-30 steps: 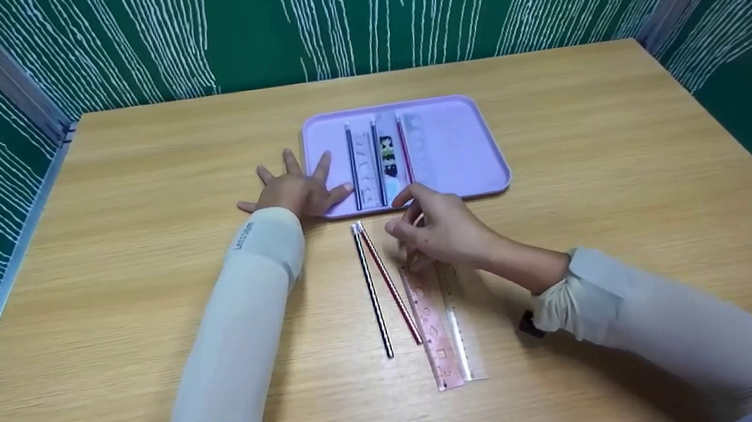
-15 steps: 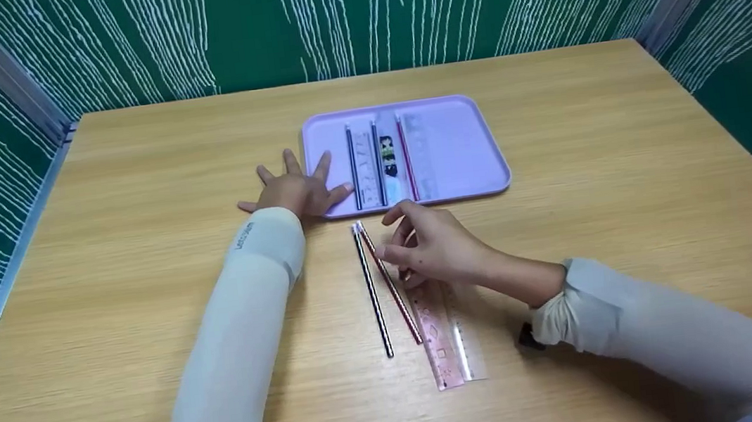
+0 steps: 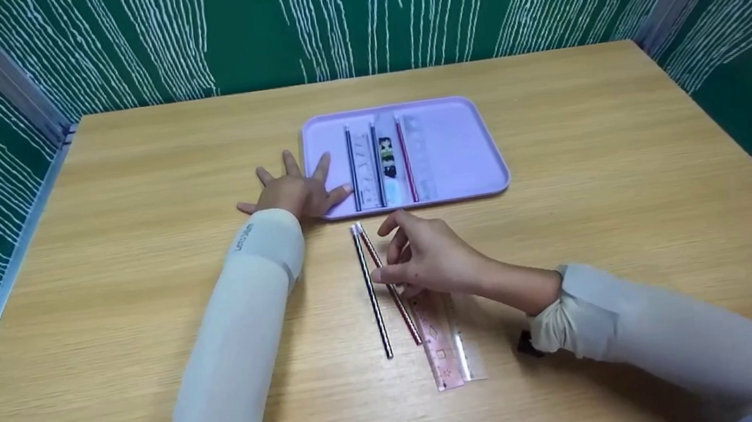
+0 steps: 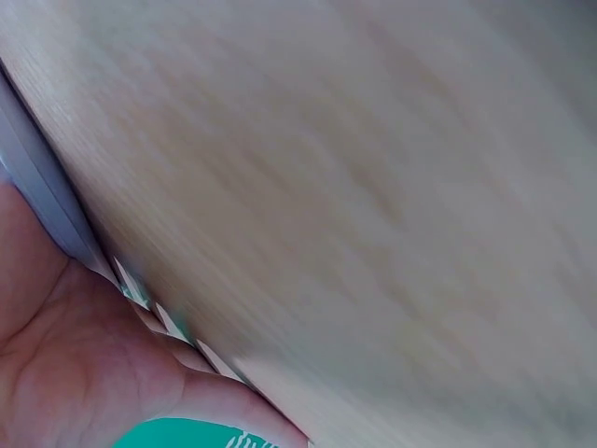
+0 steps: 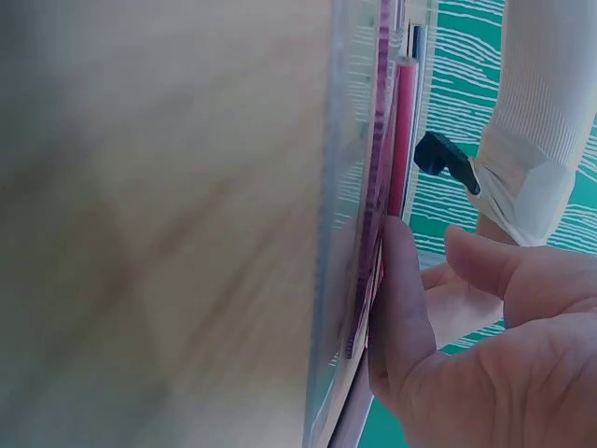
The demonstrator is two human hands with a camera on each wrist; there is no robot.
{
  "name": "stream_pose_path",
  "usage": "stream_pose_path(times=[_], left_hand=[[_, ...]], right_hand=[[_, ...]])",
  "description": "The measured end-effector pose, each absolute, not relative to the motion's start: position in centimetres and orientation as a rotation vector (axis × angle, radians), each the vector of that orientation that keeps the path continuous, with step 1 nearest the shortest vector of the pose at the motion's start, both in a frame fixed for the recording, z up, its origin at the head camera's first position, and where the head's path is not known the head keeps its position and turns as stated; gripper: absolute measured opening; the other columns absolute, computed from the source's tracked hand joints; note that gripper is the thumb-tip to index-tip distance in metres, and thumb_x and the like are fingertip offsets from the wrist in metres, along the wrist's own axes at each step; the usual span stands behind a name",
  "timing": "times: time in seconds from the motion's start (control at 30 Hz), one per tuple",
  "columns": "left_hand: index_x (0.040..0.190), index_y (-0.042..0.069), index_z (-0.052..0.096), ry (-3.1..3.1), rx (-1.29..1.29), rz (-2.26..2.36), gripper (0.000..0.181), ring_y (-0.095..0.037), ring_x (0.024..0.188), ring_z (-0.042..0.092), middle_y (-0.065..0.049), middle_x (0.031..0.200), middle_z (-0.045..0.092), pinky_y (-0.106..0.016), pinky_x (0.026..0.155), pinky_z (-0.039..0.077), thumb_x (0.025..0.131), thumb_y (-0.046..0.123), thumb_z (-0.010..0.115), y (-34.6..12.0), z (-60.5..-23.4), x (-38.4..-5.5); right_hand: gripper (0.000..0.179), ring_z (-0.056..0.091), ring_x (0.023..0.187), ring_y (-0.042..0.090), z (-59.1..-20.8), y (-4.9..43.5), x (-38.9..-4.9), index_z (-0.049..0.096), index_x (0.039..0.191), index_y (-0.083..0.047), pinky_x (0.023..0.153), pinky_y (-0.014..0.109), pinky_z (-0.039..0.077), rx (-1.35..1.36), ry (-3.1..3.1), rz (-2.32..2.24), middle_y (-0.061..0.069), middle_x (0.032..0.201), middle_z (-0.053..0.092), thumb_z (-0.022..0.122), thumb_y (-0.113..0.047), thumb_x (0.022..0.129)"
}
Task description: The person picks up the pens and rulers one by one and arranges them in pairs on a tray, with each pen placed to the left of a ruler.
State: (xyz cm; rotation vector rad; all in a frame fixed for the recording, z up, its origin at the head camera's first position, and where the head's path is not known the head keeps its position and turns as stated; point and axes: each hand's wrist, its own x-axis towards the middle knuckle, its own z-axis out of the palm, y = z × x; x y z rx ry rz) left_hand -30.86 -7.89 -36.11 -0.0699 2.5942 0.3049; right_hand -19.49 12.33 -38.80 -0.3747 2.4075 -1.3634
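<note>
With fingers spread, my left hand [image 3: 292, 193] rests across the left edge of a purple tray [image 3: 465, 151]. In the left wrist view, its palm [image 4: 84, 373] lies beside the tray rim [image 4: 42, 177]. My right hand [image 3: 434, 254], fingers loosely bent and thumb apart, is over the upper ends of a red pencil [image 3: 403, 314] and a pink ruler [image 3: 442, 355]. Right of the pink ruler lies a clear ruler [image 3: 472, 363], its top hidden by the hand. A dark pencil [image 3: 373, 296] lies left of the red one. In the right wrist view, one finger [image 5: 401, 289] is close to the red pencil [image 5: 403, 131]; contact is unclear.
Inside the tray lie two dark pencils [image 3: 353, 167], a clear ruler [image 3: 364, 170], a strip with dark pictures [image 3: 387, 156], a red pencil [image 3: 406, 161] and another clear strip [image 3: 419, 156]. Green walls with white lines [image 3: 249, 27] border the wooden table [image 3: 592, 179].
My right hand has moved down and slightly left, away from the tray's red pencil, to over the pencils and rulers on the table. My left hand has stayed put.
</note>
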Motion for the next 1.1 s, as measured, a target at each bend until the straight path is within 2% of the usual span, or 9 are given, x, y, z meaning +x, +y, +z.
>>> stream_pose_path(times=[0.2, 0.33, 0.53, 0.67, 0.9, 1.1], left_hand=[[0.161, 0.049, -0.003, 2.593, -0.072, 0.3, 0.079, -0.056, 0.151, -0.018, -0.011, 0.171, -0.019, -0.089, 0.106, 0.005, 0.097, 0.074, 0.037, -7.79, -36.0, -30.8], [0.161, 0.049, -0.002, 2.594, -0.073, 0.305, 0.079, -0.055, 0.151, -0.018, -0.01, 0.171, -0.019, -0.089, 0.106, 0.005, 0.097, 0.074, 0.038, -7.8, -36.0, -30.75], [0.16, 0.05, -0.006, 2.581, -0.072, 0.281, 0.08, -0.056, 0.15, -0.02, -0.011, 0.17, -0.023, -0.089, 0.107, 0.005, 0.097, 0.075, 0.036, -7.69, -36.18, -31.14], [0.16, 0.05, -0.004, 2.584, -0.081, 0.28, 0.079, -0.056, 0.151, -0.018, -0.011, 0.171, -0.021, -0.089, 0.106, 0.005, 0.097, 0.074, 0.036, -7.66, -36.05, -30.95], [0.16, 0.049, -0.005, 2.576, -0.083, 0.282, 0.081, -0.056, 0.15, -0.02, -0.011, 0.169, -0.024, -0.088, 0.107, 0.006, 0.096, 0.076, 0.036, -7.78, -36.29, -31.16], [0.16, 0.049, -0.004, 2.592, -0.085, 0.268, 0.08, -0.057, 0.151, -0.017, -0.011, 0.17, -0.021, -0.088, 0.107, 0.008, 0.096, 0.076, 0.036, -7.63, -36.17, -31.13]], right_hand=[[0.067, 0.069, 0.073, 0.016, -39.08, 12.18, -19.33, 0.053, 0.126, -0.005, 0.061, 0.03, 0.063, -0.44, 2.492, -1.254, 0.007, 0.092, 0.07, 0.093, -0.014, 0.073], [0.068, 0.068, 0.069, 0.014, -39.11, 12.16, -19.24, 0.054, 0.125, -0.005, 0.061, 0.028, 0.062, -0.469, 2.539, -1.187, 0.004, 0.088, 0.071, 0.094, -0.011, 0.07], [0.066, 0.071, 0.059, 0.016, -39.06, 12.01, -19.1, 0.051, 0.126, -0.004, 0.054, 0.031, 0.062, -0.428, 2.494, -1.214, 0.007, 0.081, 0.071, 0.089, 0.0, 0.073], [0.062, 0.071, 0.055, 0.017, -39.11, 11.97, -19.06, 0.05, 0.126, -0.002, 0.052, 0.032, 0.061, -0.424, 2.485, -1.222, 0.008, 0.078, 0.073, 0.083, 0.003, 0.074], [0.059, 0.071, 0.058, 0.02, -39.02, 11.93, -19.32, 0.051, 0.126, -0.004, 0.053, 0.033, 0.062, -0.384, 2.478, -1.197, 0.009, 0.079, 0.072, 0.079, 0.004, 0.074], [0.057, 0.072, 0.061, 0.022, -38.71, 12.15, -19.48, 0.052, 0.128, -0.005, 0.056, 0.035, 0.063, -0.312, 2.418, -1.214, 0.011, 0.085, 0.07, 0.076, 0.005, 0.077]])
